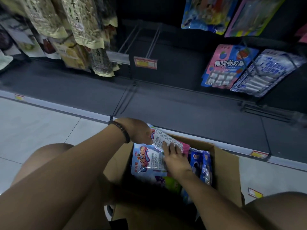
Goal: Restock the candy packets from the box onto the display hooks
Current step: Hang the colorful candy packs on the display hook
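**Your hands are in the candy box**

A big dark shelf (166,100) fills the top of your view. The pale tiled floor (41,122) lies below it.

An open cardboard box (226,171) sits on the floor between your knees, close to the edge of the shelf. It is full of candy packets. A light blue packet (147,161) lies on the left side of the box. Dark blue packets (202,165) stand along the right wall. A green packet (172,184) peeks out lower down, partly under your right arm.

More packets hang on the shelf. Gold and brown packets (83,22) hang on the left. A pink and blue packet (229,65) hangs on the right, with a blue and white packet (265,72) just beside it.

Your left hand (137,130) grips the top end of a white-backed packet (166,138), which tilts up over the far side of the box. Your right hand (176,160) lies on that same packet with its fingers straight and flat, not curled.

Two bare hooks (154,40) stick out of the shelf above the box, in the gap between the hanging packets. A red price tag (145,62) hangs at the front of one hook.

A dark bead bracelet (119,128) is on your left wrist.
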{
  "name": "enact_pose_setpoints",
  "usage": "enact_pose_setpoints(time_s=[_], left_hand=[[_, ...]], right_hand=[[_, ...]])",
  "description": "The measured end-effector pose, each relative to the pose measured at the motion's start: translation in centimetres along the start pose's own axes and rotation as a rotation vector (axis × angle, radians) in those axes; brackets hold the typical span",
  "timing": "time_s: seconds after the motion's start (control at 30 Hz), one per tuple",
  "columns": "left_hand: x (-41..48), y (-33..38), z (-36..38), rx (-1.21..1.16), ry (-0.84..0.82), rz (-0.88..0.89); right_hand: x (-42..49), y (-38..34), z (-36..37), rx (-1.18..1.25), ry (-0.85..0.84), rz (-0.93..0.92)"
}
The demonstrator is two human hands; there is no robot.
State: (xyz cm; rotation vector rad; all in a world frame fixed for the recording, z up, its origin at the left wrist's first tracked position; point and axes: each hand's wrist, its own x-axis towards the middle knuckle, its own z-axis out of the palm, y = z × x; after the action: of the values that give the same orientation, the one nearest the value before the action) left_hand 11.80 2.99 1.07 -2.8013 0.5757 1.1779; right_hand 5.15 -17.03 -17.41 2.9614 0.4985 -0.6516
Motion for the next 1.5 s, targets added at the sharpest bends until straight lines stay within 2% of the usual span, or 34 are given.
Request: enact_pose_setpoints(time_s=[0.17, 0.37, 0.47, 0.53, 0.63, 0.7, 0.77, 0.87, 1.03, 1.17, 1.3, 1.5], left_hand=[[-0.8, -0.3, -0.1, 0.01, -0.017, -0.078], [-2.3, 0.0, -1.0, -0.01, -0.02, -0.167], [-2.6, -0.3, -1.1, -0.195, 0.103, -0.123], [-2.5, -0.4, -1.1, -0.402, 0.205, -0.067], [-3.3, 0.6, -1.4, -0.726, 0.286, 0.056], [-3.7, 1.7, -1.4, -0.923, 0.311, 0.133], [-4.3, 2.5, -1.4, -1.095, 0.333, 0.2], [-5.6, 3.7, -1.0, -1.23, 0.352, 0.262], [-7.1, 5.7, -1.2, -1.299, 0.375, 0.353], [-9.4, 8.7, -4.2, -1.376, 0.352, 0.44], [-11.7, 11.9, -9.4, -1.289, 0.546, 0.497], [-15.7, 16.7, -19.0, -1.13, 0.838, 0.572]], right_hand=[[-2.3, 1.4, -3.0, 0.108, 0.184, 0.024], [-4.4, 3.6, -7.7, 0.589, 0.475, 0.112], [-6.0, 4.5, -9.9, 0.969, 0.546, 0.134], [-7.3, 5.1, -11.2, 1.21, 0.562, 0.14], [-8.5, 5.9, -12.1, 1.441, 0.584, 0.111], [-9.1, 6.1, -12.7, 1.513, 0.58, 0.098], [-9.7, 6.1, -13.3, 1.517, 0.565, 0.108], [-11.0, 6.5, -13.5, 1.451, 0.603, 0.079], [-13.8, 7.9, -16.2, 1.372, 0.668, -0.001], [-16.9, 9.7, -21.0, 1.182, 0.795, -0.095], [-20.2, 12.6, -26.4, 1.201, 0.905, -0.119], [-24.2, 17.2, -35.3, 0.98, 1.164, -0.049]])
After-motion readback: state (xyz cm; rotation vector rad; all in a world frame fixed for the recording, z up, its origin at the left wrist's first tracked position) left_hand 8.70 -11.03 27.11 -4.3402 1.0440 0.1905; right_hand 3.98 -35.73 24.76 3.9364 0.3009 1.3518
